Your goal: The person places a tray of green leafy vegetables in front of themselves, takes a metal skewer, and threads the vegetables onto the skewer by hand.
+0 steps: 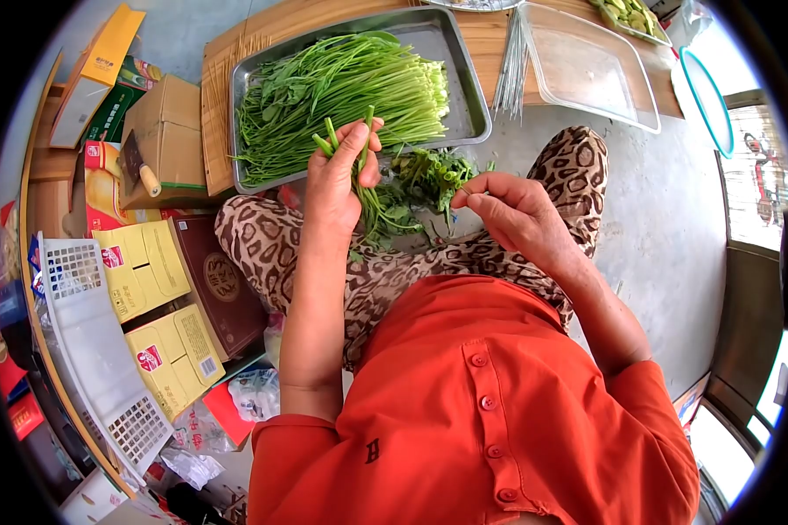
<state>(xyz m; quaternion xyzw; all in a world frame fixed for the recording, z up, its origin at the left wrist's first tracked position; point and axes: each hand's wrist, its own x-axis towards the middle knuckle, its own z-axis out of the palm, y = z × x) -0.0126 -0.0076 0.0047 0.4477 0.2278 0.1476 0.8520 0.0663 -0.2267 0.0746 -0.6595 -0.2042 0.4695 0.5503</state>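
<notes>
My left hand [343, 171] is wrapped round a small bunch of green stems [369, 206]; the cut ends stick up past the fingers and the leaves hang down below. To the right, my right hand [508, 210] is closed in a pinch, thumb against forefinger, and what it holds, if anything, is too small to name. A metal tray [474, 105] in front of me bears a large heap of leafy green stalks [350, 96], pale ends to the right. Between my hands and the tray lies a pile of loose leaves [433, 175].
Thin metal skewers [512, 66] and a clear plastic tray [587, 66] lie right of the metal tray. A knife with a wooden handle [150, 181] rests at the cardboard box [171, 131]. Yellow boxes [144, 267] and a white basket [92, 324] stand at left.
</notes>
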